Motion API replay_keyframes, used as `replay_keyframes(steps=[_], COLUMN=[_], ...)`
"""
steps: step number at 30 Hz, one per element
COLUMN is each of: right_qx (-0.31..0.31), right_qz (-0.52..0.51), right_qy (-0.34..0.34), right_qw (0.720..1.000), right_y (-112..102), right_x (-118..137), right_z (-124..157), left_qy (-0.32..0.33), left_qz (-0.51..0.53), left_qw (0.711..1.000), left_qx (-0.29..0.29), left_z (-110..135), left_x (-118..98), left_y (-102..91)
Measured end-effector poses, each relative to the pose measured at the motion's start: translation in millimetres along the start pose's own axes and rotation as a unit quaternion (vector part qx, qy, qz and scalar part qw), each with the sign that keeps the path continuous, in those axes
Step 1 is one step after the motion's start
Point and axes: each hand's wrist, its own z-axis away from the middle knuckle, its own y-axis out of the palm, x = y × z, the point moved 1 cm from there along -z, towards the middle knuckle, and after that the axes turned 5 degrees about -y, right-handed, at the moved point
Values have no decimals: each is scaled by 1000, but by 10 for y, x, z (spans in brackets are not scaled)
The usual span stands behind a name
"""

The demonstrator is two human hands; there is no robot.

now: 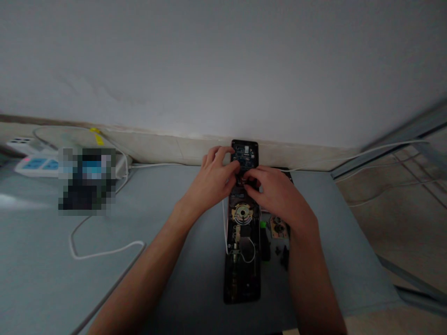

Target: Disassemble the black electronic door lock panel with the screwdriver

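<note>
A long black opened device lies lengthwise on the grey table, its insides showing: a round coil, a white wire and a blue circuit board at the far end. My left hand rests on the device's left side near the circuit board, fingers curled. My right hand meets it from the right, fingertips pinched together over the middle of the device. What the fingers pinch is too small to make out.
Small loose parts, a brownish board and a green-tipped tool, lie right of the device. A white cable loops at the left. White power strips sit far left by the wall. The table's right edge drops to the floor.
</note>
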Motion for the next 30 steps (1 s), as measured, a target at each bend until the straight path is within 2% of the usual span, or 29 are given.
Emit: replay_keyframes(steps=[18,30], right_qx=[-13,-34], right_qz=[-9,29], right_qy=[-20,-9], right_qw=[1000,999], right_y=[-19,55], right_x=[8,-38], right_z=[10,-83], left_qy=[7,9], left_qz=[13,13], left_qw=[1000,1000], left_qx=[-7,-6], left_z=[5,14], left_x=[13,18], left_y=[-17,-22])
